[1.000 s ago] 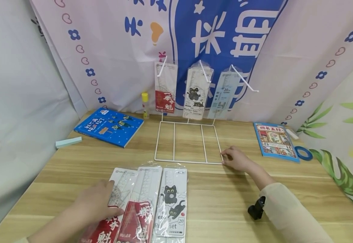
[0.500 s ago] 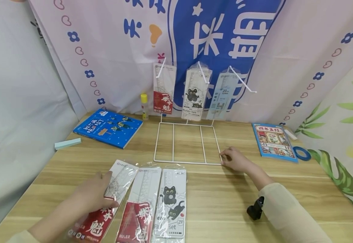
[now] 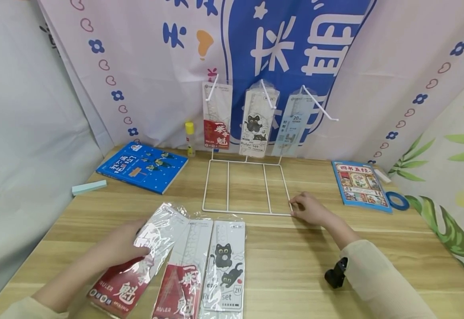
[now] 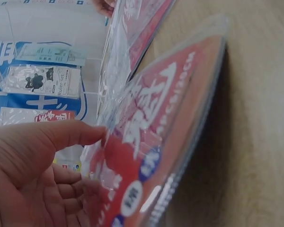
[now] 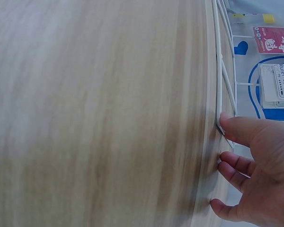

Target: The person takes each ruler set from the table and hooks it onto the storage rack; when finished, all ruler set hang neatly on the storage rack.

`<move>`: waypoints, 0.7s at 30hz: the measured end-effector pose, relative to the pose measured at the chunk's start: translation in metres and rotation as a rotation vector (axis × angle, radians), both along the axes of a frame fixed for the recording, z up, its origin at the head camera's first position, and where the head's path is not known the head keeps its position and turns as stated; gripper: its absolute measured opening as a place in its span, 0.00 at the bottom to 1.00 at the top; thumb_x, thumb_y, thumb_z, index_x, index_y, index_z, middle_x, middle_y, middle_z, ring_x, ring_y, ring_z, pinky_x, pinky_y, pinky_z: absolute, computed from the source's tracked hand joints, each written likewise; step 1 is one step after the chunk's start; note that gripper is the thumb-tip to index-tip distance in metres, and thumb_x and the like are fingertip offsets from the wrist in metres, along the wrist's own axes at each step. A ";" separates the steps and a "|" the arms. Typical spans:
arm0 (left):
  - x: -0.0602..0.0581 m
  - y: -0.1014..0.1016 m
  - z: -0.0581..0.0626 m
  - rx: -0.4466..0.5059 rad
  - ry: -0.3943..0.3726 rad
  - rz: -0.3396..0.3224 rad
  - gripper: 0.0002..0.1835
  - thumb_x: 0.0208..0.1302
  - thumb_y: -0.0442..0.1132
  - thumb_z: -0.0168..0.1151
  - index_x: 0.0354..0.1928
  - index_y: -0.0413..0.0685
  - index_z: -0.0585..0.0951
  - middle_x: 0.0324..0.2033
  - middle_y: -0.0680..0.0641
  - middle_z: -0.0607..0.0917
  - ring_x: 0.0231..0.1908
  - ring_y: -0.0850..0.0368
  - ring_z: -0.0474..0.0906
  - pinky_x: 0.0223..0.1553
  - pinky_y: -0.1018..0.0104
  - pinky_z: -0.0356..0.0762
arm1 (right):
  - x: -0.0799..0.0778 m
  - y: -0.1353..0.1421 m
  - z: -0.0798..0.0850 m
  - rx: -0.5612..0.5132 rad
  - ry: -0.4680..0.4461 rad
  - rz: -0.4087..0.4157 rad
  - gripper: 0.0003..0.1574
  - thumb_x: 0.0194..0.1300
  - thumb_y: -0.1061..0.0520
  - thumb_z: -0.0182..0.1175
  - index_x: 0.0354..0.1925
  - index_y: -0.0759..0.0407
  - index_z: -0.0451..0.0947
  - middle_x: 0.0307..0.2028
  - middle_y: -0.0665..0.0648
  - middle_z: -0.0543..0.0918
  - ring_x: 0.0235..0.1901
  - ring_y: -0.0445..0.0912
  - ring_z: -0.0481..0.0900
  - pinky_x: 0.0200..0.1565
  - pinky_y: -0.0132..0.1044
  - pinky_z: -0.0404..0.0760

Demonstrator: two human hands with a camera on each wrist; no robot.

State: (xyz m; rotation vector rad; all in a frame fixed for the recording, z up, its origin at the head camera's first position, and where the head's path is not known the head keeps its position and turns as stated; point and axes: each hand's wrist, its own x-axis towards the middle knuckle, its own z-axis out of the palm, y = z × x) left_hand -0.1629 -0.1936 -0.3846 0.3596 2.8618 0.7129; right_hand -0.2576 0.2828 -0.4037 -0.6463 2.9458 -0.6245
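My left hand [image 3: 126, 243] holds a ruler set in a clear sleeve with a red lower part [image 3: 136, 270], thumb on its face and fingers behind. In the left wrist view the pack [image 4: 146, 127] is tilted, one edge close over the table. Beside it lie another red ruler set [image 3: 181, 283] and a black-cat ruler set [image 3: 224, 266]. At the near right corner of the white wire display rack [image 3: 247, 213], my right hand [image 3: 309, 209] grips the base wire. In the right wrist view the thumb [image 5: 232, 124] touches the wire, the other fingers apart from each other.
From the rack's hooks hang a red ruler set [image 3: 217, 115], a cat ruler set [image 3: 259, 124] and a light blue one [image 3: 295, 122]. A glue stick [image 3: 190, 139] and blue book [image 3: 144, 167] stand left; another book [image 3: 361, 186] and blue tape [image 3: 397, 200] lie right.
My left hand has drawn the leftmost red ruler set away from the neighbouring pack and tilted it, its top turning rightward. The right hand stays at the rack's corner.
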 end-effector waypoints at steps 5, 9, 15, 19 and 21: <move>-0.001 -0.001 0.002 0.066 -0.062 0.025 0.40 0.48 0.44 0.69 0.59 0.30 0.62 0.48 0.32 0.74 0.42 0.41 0.74 0.38 0.48 0.77 | 0.001 0.000 0.000 -0.003 0.002 0.000 0.22 0.57 0.60 0.61 0.49 0.71 0.73 0.45 0.69 0.71 0.46 0.63 0.69 0.52 0.57 0.66; -0.002 -0.002 0.003 0.105 -0.097 0.037 0.39 0.51 0.45 0.67 0.60 0.34 0.61 0.46 0.36 0.75 0.39 0.50 0.74 0.34 0.56 0.78 | 0.001 -0.001 -0.001 -0.013 0.005 0.001 0.22 0.56 0.61 0.61 0.48 0.71 0.73 0.44 0.69 0.71 0.46 0.63 0.69 0.52 0.57 0.66; -0.004 -0.002 0.004 0.197 -0.125 0.037 0.38 0.55 0.45 0.64 0.63 0.39 0.57 0.45 0.37 0.76 0.37 0.51 0.76 0.31 0.58 0.79 | 0.002 0.000 -0.001 -0.017 0.009 -0.002 0.22 0.57 0.61 0.61 0.48 0.71 0.73 0.44 0.68 0.71 0.46 0.62 0.69 0.51 0.56 0.67; -0.008 0.001 0.011 0.272 -0.103 0.045 0.37 0.57 0.44 0.62 0.64 0.42 0.55 0.48 0.34 0.74 0.41 0.47 0.76 0.33 0.57 0.79 | 0.001 0.001 0.000 -0.010 0.007 0.001 0.22 0.57 0.61 0.60 0.48 0.71 0.73 0.44 0.68 0.71 0.45 0.62 0.69 0.51 0.56 0.67; -0.012 0.004 0.017 0.319 -0.087 0.049 0.35 0.59 0.43 0.60 0.63 0.43 0.55 0.49 0.33 0.73 0.42 0.45 0.75 0.34 0.57 0.79 | 0.000 0.001 -0.001 -0.008 0.007 0.004 0.22 0.57 0.61 0.60 0.48 0.71 0.72 0.44 0.69 0.70 0.45 0.62 0.69 0.51 0.57 0.67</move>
